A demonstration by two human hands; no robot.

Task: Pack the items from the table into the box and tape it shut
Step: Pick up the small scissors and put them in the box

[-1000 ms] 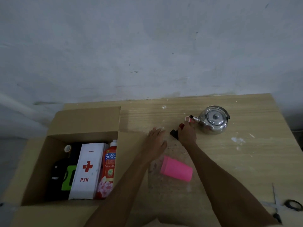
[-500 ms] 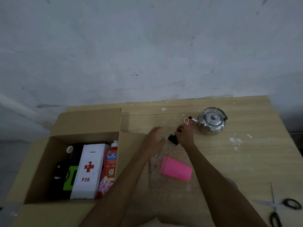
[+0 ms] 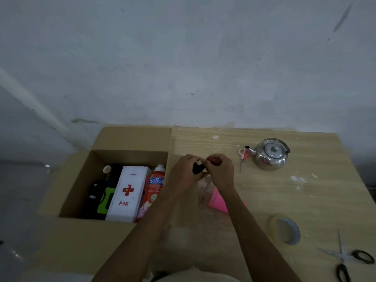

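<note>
Cardboard box (image 3: 132,139) sits open just left of the fingers with its flaps folded out, and it's already got stuff standing in it. There's a white first-aid case (image 3: 127,192) with a red cross, a red bottle (image 3: 154,187) right beside it on the finger side, and a black and green item (image 3: 104,200) on the far side that's too dark to make out. Both hands are over the wooden table (image 3: 315,200) next to the box's right wall, meeting in the middle. The left hand (image 3: 184,171) and the right hand (image 3: 221,173) both have their fingers curled in, pinching a little black thing (image 3: 197,169) between them, with a red bit showing under the right fingertips. Honestly can't tell what it is. Near the fingers on the right lie small pink-handled scissors (image 3: 242,157), right up against the spout of a shiny metal kettle (image 3: 270,155). Below the right fingers, partly hidden by that wrist, a pink cup (image 3: 217,201) lies on its side. Further toward the person on the right, well apart from the fingers, there's a roll of clear tape (image 3: 284,230) lying flat, and big black-handled scissors (image 3: 350,259) lying open at the table's near corner.
</note>
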